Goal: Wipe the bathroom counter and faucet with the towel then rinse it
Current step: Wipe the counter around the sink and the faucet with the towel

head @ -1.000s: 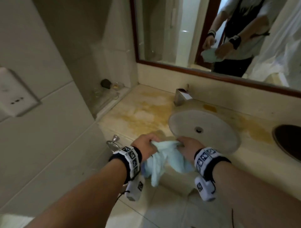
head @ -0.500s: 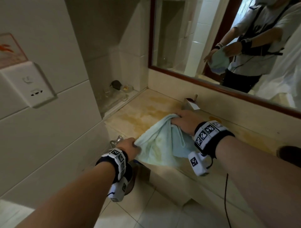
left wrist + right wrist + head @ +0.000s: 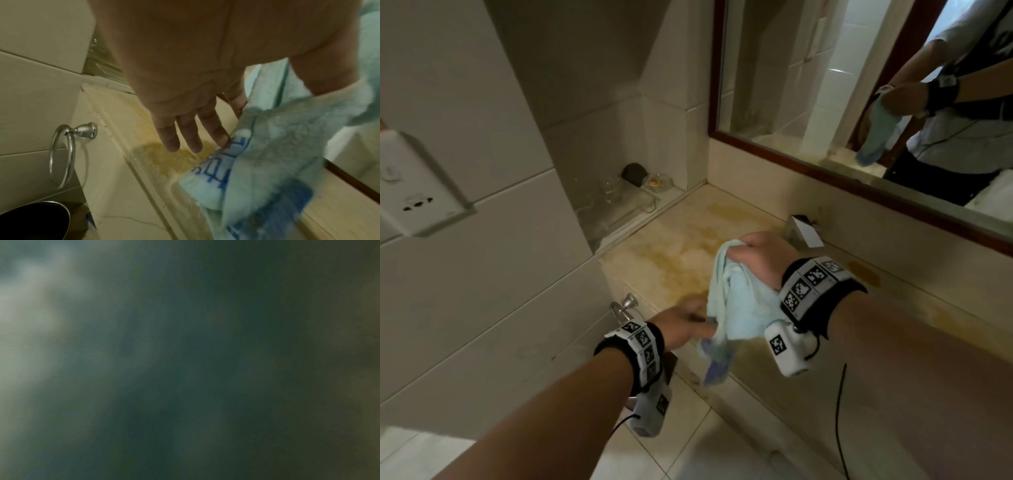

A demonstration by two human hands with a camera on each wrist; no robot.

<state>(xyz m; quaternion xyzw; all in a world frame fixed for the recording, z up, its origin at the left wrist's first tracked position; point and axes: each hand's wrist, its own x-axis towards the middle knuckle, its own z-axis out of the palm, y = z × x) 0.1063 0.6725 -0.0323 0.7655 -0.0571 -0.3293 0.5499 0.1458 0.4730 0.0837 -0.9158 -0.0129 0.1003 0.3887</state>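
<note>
Fingers (image 3: pixel 186 138) of left hand (image 3: pixel 681 325) straight, spread, one touching towel (image 3: pixel 739 308) edge. Right hand (image 3: pixel 760 257) grips bunched towel top, fingers curled round it, above stained table (image 3: pixel 671 253); towel hangs past the front edge. One faucet (image 3: pixel 804 231) beside right hand. One glass tray (image 3: pixel 619 209) in corner: two glasses, one dish, contents unclear. One towel ring (image 3: pixel 61 154).

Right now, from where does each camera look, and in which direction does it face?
Head: on the head, facing down at the counter; shows both forearms, left hand, right hand gripping the towel.
Left wrist: looks along the left hand's straight fingers at counter edge and towel.
Right wrist: dark blur, nothing readable.
Head and left wrist share towel, counter, towel ring.
</note>
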